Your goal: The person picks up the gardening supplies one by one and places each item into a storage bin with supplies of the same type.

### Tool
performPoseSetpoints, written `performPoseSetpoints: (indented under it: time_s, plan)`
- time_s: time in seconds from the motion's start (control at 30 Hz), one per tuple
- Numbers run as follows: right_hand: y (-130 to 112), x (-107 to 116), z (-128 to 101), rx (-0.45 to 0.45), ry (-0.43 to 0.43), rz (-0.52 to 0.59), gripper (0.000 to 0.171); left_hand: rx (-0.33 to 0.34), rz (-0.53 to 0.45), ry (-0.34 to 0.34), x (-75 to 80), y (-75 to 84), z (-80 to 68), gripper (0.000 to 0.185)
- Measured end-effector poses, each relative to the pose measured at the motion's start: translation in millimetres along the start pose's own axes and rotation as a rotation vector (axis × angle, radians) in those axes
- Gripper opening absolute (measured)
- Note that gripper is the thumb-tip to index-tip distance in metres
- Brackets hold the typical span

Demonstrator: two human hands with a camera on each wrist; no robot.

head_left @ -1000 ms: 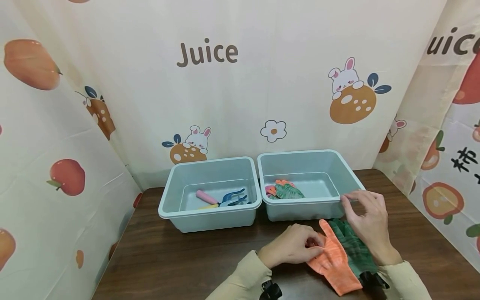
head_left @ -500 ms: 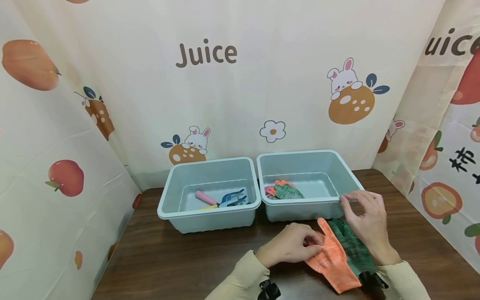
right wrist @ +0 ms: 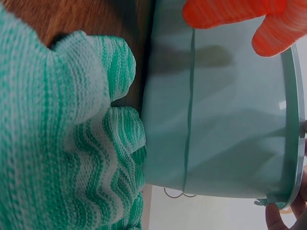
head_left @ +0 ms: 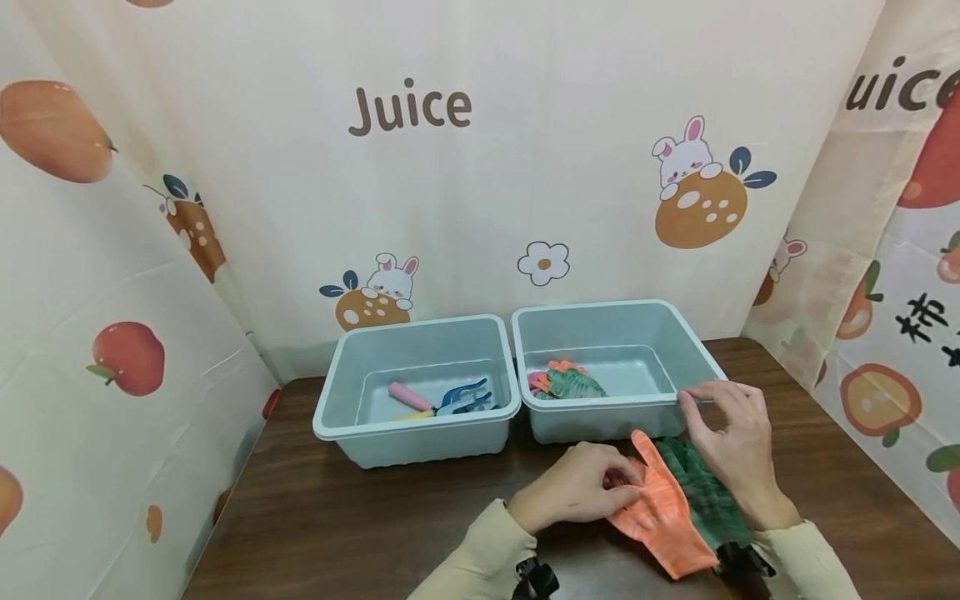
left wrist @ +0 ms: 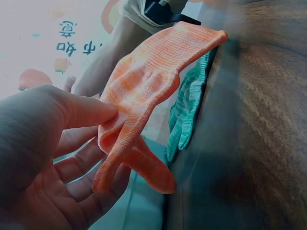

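Note:
My left hand [head_left: 585, 486] pinches an orange knit glove [head_left: 660, 517] between thumb and fingers. In the left wrist view, the orange glove [left wrist: 144, 86] hangs tilted from the pinch, with its fingers drooping downward. A green striped glove [head_left: 705, 492] lies on the table behind it, partly covered by the orange glove and my right wrist. My right hand [head_left: 738, 442] holds the front right rim of the right pale blue bin [head_left: 600, 417], thumb outside and fingers over the edge. Inside that bin lie small orange, pink and green gloves [head_left: 576, 383].
A second pale blue bin [head_left: 420, 433] stands to the left, holding a pink-handled tool [head_left: 410, 396] and blue tools [head_left: 465, 396]. Printed curtains [head_left: 480, 183] close off the back and sides of the brown table [head_left: 337, 533].
The orange glove has risen slightly in my left hand, its cuff shifting toward the bins. My right hand stays on the bin rim. The head view has shifted a little.

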State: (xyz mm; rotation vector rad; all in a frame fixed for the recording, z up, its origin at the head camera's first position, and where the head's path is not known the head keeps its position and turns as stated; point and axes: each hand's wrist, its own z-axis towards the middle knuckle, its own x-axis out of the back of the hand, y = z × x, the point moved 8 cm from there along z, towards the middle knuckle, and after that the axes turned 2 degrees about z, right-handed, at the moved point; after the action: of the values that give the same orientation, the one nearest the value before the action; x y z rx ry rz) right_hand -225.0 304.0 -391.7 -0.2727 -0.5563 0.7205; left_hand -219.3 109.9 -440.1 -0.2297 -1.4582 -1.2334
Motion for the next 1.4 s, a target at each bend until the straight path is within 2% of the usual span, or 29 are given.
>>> performPoseSetpoints:
  time_s: [0.2,0.4,0.9,1.17,1.4]
  plan:
    - [-0.7,1.0,-0.1,0.001,0.017,-0.005,0.011,-0.01,-0.008,0.012,4.9,3.1,0.3,0.013]
    - [2.6,-0.7,-0.2,-0.034,-0.03,-0.014,0.013,-0.007,-0.022,0.027,10.5,5.8,0.9,0.014]
    - [1.3,0.5,-0.7,0.005,0.015,0.007,0.011,0.002,-0.056,0.068,26.3,8.7,0.2,0.013]
    - [3.5,-0.2,-1.7,-0.012,-0.02,-0.004,0.011,-0.001,-0.068,0.086,33.9,13.2,5.2,0.014]
    - [1.3,0.4,-0.4,0.029,0.022,0.022,0.009,-0.008,-0.052,0.115,44.1,16.3,8.3,0.014]
